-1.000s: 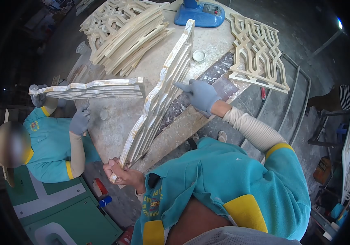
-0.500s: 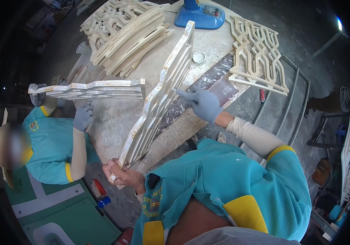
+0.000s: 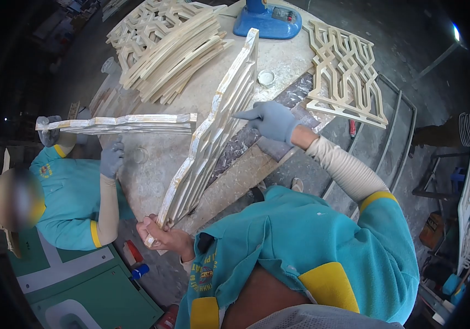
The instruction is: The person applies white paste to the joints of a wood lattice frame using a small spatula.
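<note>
A wooden lattice panel (image 3: 208, 123) stands on its edge, running diagonally across the table, with whitish filler smeared along its upper edge. My bare left hand (image 3: 163, 237) grips its near end, fingers wrapped around the corner. On the panel's right side is my right hand (image 3: 276, 122) in a grey glove. Its index finger stretches out with the tip at the slats, the other fingers are bent, and no tool shows in it. A small round dish (image 3: 266, 78) of pale paste sits beyond the panel.
At left, a co-worker (image 3: 76, 192) in grey gloves holds another lattice panel (image 3: 130, 124). Curved wooden pieces (image 3: 174, 57) are stacked at the back, near a blue machine base (image 3: 268, 23). A bare lattice panel (image 3: 344, 74) overhangs the table's right side, close to a metal frame (image 3: 391, 137).
My right hand has moved slightly up and away along the slats, index finger still out. The panel in my left hand has shifted slightly left. The co-worker's panel has tilted a little.
</note>
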